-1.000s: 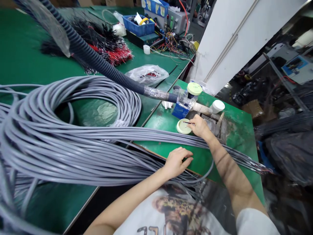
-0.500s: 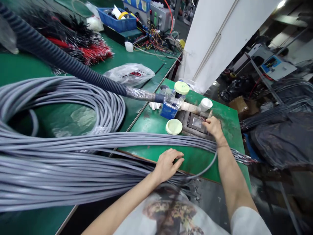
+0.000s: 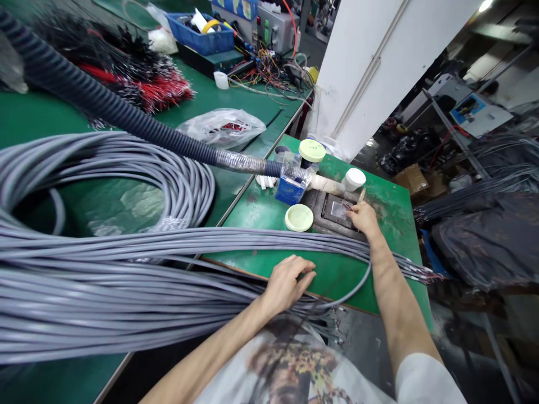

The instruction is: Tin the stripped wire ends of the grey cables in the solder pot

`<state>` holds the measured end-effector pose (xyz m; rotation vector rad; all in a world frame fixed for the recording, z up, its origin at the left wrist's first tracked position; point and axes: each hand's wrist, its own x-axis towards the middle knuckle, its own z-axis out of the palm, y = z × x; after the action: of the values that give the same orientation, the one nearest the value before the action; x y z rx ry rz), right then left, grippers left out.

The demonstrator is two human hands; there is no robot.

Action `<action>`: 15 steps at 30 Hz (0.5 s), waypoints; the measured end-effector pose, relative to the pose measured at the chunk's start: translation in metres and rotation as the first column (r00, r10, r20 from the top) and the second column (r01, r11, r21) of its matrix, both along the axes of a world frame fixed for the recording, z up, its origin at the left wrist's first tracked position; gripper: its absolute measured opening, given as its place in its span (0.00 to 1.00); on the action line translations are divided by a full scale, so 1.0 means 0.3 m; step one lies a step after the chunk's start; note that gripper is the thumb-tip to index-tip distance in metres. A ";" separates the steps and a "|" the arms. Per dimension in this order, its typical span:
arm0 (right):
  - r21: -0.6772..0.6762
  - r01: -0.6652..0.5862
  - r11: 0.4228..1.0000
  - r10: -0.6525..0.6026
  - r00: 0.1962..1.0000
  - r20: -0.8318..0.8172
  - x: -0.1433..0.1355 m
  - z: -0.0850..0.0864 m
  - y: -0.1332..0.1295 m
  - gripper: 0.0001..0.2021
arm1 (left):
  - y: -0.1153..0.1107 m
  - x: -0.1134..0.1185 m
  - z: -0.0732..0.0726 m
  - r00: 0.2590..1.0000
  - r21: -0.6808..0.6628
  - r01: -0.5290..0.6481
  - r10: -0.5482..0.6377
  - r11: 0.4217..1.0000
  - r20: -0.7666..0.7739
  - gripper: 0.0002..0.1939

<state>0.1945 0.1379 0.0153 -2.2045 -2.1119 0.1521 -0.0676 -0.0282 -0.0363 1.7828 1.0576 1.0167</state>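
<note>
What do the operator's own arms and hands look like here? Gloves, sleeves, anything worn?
Left hand and right hand: bare, five-fingered, no gloves, rings or watch visible. Forearms uncovered. Right sleeve: short, whitish, no marking visible; left sleeve out of view. Shirt: whitish, with a multicoloured front print.

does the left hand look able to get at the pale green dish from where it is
Probably yes: the left hand appears empty, and nothing covers the dish. The grey cables run between them, low across the table, so the hand would likely reach over them.
</note>
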 end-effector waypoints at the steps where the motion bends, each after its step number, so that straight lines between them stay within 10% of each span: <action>1: 0.009 -0.011 1.000 0.011 1.000 -0.015 -0.002 0.014 -0.009 0.12 | -0.001 0.000 -0.001 1.000 0.001 -0.003 0.003 1.000 0.010 0.09; 9: 0.104 -0.201 0.974 0.224 0.926 -0.304 -0.166 0.141 -0.277 0.17 | 0.006 0.011 0.017 0.969 -0.183 -0.025 0.068 0.983 0.237 0.11; 15: 0.140 -0.314 0.939 0.344 0.852 -0.396 -0.332 0.113 -0.491 0.26 | 0.005 0.067 0.075 0.712 -0.520 0.196 0.244 0.831 0.658 0.17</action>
<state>0.0950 -0.0094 0.0492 -1.5702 -2.1752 0.5124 -0.0475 -0.0268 -0.0137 0.7641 0.7560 1.1201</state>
